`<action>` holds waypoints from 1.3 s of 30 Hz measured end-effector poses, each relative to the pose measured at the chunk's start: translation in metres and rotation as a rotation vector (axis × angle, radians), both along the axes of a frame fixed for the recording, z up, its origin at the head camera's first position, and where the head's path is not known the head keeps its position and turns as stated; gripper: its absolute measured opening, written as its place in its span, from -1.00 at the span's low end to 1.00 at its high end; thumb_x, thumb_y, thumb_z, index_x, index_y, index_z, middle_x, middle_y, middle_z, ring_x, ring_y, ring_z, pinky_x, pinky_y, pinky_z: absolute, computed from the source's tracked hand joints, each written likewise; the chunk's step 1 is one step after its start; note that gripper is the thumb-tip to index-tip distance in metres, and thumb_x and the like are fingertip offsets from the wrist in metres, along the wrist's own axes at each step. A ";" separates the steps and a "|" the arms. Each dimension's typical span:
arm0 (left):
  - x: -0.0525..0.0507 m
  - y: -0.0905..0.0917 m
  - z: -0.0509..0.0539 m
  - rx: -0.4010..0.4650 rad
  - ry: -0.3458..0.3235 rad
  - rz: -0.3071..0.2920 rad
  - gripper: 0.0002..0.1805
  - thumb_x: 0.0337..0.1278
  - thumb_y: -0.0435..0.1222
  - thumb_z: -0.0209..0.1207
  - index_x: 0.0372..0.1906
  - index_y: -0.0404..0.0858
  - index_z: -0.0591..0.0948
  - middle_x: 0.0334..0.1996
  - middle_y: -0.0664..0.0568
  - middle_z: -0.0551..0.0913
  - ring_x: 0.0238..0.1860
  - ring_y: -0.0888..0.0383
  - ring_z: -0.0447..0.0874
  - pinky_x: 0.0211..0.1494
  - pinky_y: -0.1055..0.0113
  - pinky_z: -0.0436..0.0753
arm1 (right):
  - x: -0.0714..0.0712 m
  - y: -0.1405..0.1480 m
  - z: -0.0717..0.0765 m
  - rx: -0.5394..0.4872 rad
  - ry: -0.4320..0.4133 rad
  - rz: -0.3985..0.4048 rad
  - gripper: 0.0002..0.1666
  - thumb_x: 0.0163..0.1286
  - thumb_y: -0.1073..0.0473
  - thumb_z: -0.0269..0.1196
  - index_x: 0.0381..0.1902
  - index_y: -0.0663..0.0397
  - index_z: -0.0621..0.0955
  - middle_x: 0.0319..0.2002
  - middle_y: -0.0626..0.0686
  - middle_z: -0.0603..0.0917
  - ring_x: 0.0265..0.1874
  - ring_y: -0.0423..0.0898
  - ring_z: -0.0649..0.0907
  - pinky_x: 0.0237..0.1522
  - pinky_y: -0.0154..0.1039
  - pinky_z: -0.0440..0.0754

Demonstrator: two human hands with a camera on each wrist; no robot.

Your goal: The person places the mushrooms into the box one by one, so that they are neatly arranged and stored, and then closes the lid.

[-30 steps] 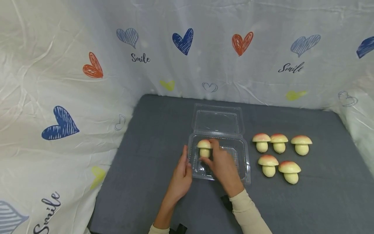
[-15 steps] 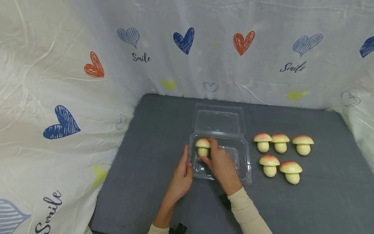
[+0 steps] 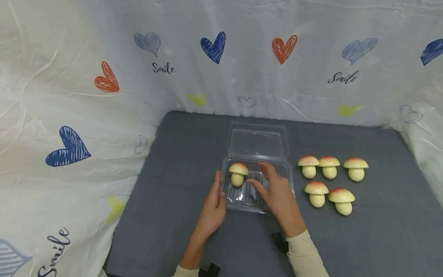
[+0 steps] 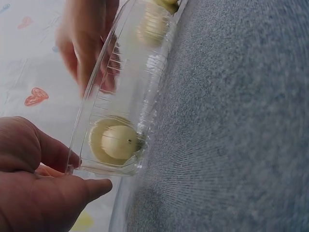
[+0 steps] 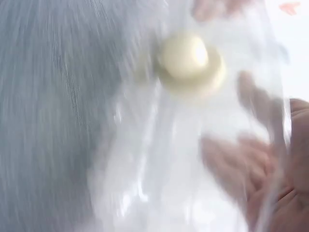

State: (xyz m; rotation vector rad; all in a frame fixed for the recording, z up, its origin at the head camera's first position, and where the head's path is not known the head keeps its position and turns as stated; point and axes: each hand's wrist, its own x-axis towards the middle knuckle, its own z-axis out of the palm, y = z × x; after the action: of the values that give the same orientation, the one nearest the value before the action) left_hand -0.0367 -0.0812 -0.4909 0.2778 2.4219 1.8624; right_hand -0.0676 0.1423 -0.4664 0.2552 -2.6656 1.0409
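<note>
One toy mushroom (image 3: 237,174), with a cream stem and a yellow cap blushing red, lies at the left inside a clear plastic clamshell container (image 3: 242,209). The container's lid (image 3: 257,142) is folded back away from me. My left hand (image 3: 212,209) rests along its left side, fingers straight, with the thumb at the rim near the front corner, as the left wrist view shows. Over the container's right half is my right hand (image 3: 278,196), thumb and fingers spread and holding nothing. Blur softens the mushroom (image 5: 186,58) in the right wrist view.
Several more toy mushrooms (image 3: 355,169) lie in two rows on the grey cloth-covered table (image 3: 194,154), right of the container. A white curtain (image 3: 249,80) printed with hearts hangs behind and to the left.
My right hand has let go of the mushroom and moved right, leaving it at the container's left side. The left hand has stayed at the container's edge.
</note>
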 end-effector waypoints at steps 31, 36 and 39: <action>0.001 0.002 -0.001 0.103 -0.029 -0.005 -0.23 0.59 -0.57 -0.18 0.72 -0.32 -0.16 0.72 -0.20 -0.11 0.70 0.01 -0.11 0.64 0.18 0.02 | 0.087 0.207 -0.006 0.131 -0.282 -0.153 0.17 0.44 0.11 0.46 0.76 -0.32 0.02 0.69 0.20 0.02 0.63 0.32 0.10 0.04 0.55 0.35; 0.000 0.002 0.001 0.085 -0.038 -0.008 -0.24 0.60 -0.56 -0.17 0.72 -0.34 -0.17 0.73 -0.17 -0.11 0.70 0.06 -0.12 0.64 0.18 0.00 | 0.088 0.205 -0.013 0.112 -0.268 -0.111 0.21 0.38 0.27 0.48 0.76 -0.24 0.03 0.72 0.12 -0.01 0.68 -0.13 -0.12 0.11 0.58 0.31; 0.000 0.003 0.000 0.079 -0.040 -0.007 -0.24 0.60 -0.56 -0.17 0.72 -0.34 -0.16 0.73 -0.16 -0.11 0.70 0.07 -0.12 0.64 0.18 -0.01 | 0.090 0.205 -0.015 0.115 -0.276 -0.119 0.21 0.36 0.31 0.49 0.75 -0.16 0.05 0.72 0.15 -0.04 0.66 0.25 0.04 0.10 0.57 0.32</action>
State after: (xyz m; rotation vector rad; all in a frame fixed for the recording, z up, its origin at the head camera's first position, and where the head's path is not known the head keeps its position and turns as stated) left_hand -0.0367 -0.0786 -0.4905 0.2510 2.3225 1.9437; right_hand 0.0219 0.3470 -0.4816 -0.0287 -2.9488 0.9483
